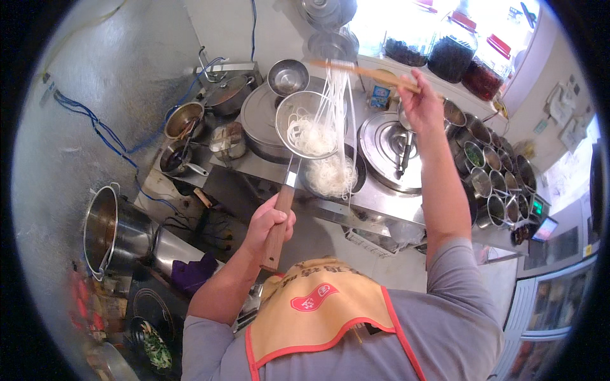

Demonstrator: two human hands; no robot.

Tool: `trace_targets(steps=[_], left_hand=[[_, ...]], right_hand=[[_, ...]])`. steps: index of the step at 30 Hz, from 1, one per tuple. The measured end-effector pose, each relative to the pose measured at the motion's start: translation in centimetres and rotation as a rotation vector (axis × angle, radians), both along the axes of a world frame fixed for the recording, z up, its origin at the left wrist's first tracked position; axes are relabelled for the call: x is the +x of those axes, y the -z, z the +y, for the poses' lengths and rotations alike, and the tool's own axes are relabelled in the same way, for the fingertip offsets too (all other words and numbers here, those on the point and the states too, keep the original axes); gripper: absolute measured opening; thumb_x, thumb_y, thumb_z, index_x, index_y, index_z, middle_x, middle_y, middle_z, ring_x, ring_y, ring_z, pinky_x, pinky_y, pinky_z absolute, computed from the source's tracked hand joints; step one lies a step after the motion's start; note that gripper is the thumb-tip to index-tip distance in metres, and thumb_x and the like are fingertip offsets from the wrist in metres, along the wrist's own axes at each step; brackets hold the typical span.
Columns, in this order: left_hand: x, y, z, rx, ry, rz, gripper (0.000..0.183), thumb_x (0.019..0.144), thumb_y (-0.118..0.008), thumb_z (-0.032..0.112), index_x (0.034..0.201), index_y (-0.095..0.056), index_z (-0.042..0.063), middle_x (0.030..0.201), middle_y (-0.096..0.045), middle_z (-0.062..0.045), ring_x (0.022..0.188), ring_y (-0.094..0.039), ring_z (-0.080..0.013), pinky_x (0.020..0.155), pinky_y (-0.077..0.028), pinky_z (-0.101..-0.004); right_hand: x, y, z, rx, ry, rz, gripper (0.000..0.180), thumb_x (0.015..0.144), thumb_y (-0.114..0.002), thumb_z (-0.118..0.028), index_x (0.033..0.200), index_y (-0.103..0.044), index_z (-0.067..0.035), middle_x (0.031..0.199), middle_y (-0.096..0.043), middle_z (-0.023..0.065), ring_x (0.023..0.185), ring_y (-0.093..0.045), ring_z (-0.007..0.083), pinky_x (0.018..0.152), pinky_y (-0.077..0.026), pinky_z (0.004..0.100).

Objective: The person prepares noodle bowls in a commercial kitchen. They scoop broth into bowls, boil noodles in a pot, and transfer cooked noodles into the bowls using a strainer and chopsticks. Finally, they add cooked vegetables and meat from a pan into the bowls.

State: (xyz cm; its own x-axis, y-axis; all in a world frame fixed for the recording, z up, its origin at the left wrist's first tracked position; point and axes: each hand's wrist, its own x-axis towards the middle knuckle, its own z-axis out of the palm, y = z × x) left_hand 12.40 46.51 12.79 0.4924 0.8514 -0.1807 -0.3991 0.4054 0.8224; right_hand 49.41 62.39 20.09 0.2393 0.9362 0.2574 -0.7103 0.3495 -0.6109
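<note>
My left hand [270,223] grips the wooden handle [281,224] of a round metal strainer [282,114], which holds a heap of white noodles [312,135]. Raised at the upper right, my right hand [421,102] holds a pair of long wooden chopsticks [376,75]. Long strands of noodles [337,95] hang from the chopsticks down past the strainer's right side. Below it, more white noodles [333,176] fill a dark bowl or pan [360,171], and a few strands dangle over its near edge.
A large lidded pot [259,114] stands behind the strainer; a round metal lid [381,138] lies to the right with a black-handled ladle [405,157] on it. Several metal canisters [495,209] crowd the far right. A tall steel pot [128,233] stands at left. Jars [452,47] line the windowsill.
</note>
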Motion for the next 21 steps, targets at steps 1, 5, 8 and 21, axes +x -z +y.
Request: trace_targets(steps=[1,5,8,21], left_hand=[[0.0,0.2,0.0,0.0,0.003,-0.008,0.044,0.073,-0.049,0.017,0.113,-0.041,0.001,0.069,-0.048,-0.008,0.049,-0.042,-0.0124,0.043,-0.038,-0.0228],[-0.1,0.9,0.3,-0.008,-0.019,-0.014,0.043,0.075,-0.05,0.017,0.114,-0.041,0.002,0.069,-0.048,-0.007,0.048,-0.041,-0.012,0.043,-0.038,-0.0223],[-0.4,0.9,0.3,-0.012,-0.032,-0.027,0.043,0.075,-0.049,0.017,0.114,-0.041,0.002,0.069,-0.047,-0.007,0.048,-0.041,-0.0126,0.043,-0.038,-0.0228],[-0.9,2.1,2.6,-0.002,-0.058,-0.081,0.041,0.075,-0.047,0.013,0.115,-0.04,0.002,0.068,-0.048,-0.008,0.046,-0.043,-0.0138,0.041,-0.039,-0.0254]], right_hand=[[-0.3,-2.1,0.3,0.035,0.049,-0.025,0.03,0.09,-0.049,-0.014,0.113,-0.047,0.005,0.101,-0.056,0.0214,0.087,-0.061,0.0298,0.073,-0.057,0.0369],[-1.2,-9.5,1.0,0.175,0.105,-0.086,0.032,0.09,-0.047,-0.011,0.115,-0.042,0.009,0.103,-0.052,0.0223,0.094,-0.058,0.0302,0.079,-0.056,0.0386],[-2.1,-14.5,2.1,0.332,0.181,-0.117,0.023,0.091,-0.042,-0.006,0.107,-0.049,0.009,0.102,-0.053,0.0201,0.094,-0.058,0.0299,0.082,-0.055,0.0315],[-3.6,-25.2,-0.8,0.442,1.075,-0.994,0.04,0.082,-0.063,-0.025,0.108,-0.055,0.005,0.091,-0.064,0.0147,0.088,-0.062,0.0225,0.086,-0.047,0.0288]])
